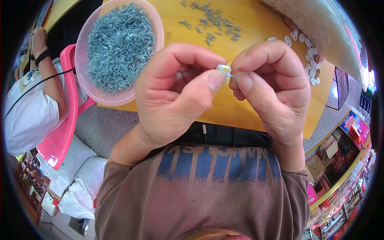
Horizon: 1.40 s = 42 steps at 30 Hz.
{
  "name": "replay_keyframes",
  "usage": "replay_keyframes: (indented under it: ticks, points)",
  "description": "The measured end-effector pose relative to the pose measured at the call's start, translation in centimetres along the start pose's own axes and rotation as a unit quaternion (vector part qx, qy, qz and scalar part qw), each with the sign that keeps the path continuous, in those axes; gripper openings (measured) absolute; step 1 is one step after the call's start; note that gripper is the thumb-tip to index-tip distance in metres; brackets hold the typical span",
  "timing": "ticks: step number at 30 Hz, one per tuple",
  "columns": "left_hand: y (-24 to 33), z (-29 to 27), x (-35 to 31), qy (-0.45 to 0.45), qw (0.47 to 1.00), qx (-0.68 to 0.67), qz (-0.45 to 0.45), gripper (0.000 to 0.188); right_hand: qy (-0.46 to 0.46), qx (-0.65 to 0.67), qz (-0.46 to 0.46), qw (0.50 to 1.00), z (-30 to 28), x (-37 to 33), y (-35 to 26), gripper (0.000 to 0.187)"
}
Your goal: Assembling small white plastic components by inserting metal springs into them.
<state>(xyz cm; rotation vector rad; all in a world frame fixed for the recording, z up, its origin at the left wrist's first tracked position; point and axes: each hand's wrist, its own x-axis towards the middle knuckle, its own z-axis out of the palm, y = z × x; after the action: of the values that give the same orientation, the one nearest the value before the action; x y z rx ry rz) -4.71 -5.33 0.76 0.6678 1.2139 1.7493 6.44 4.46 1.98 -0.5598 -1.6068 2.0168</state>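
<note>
Head view: the left hand [176,94] pinches a small white piece [224,69] between thumb and curled forefinger; the right hand [276,86], similarly pinched, grips a mostly hidden metal part [233,75] beside it, above the yellow table [262,30].

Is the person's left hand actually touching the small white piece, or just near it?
Touching. The head view shows the left hand pinching the small white piece between thumb and forefinger, with no gap at the thumb tip.
</note>
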Motion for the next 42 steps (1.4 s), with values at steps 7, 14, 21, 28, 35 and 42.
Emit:
replay_keyframes:
  ticks: [7,14,21,28,35,42]
  points:
    - [-0.1,-0.2,-0.1,-0.018,1.0,0.025,-0.006,0.012,-0.005,-0.031,-0.026,0.999,-0.1,-0.1,0.2,0.01]
    - [0.0,-0.5,-0.1,-0.062,0.995,0.078,0.015,0.013,-0.022,-0.097,-0.035,0.994,-0.2,-0.2,-0.3,0.012]
    - [-0.2,0.0,0.0,-0.012,0.999,-0.018,-0.044,0.011,0.006,-0.015,-0.003,1.0,0.4,-0.4,-0.4,0.01]
    - [-0.3,-0.3,0.0,0.0,0.997,-0.053,-0.054,0.012,0.027,-0.074,0.044,0.996,-0.1,-0.9,-1.0,0.012]
    - [-0.5,-0.3,-0.1,-0.014,0.999,-0.007,-0.043,0.014,0.019,-0.204,0.001,0.979,0.1,-1.0,-0.3,0.01]
    - [-1.0,0.4,-0.7,-0.007,1.0,0.017,0.022,0.014,0.039,-0.155,0.074,0.984,0.2,-1.3,-0.7,0.009]
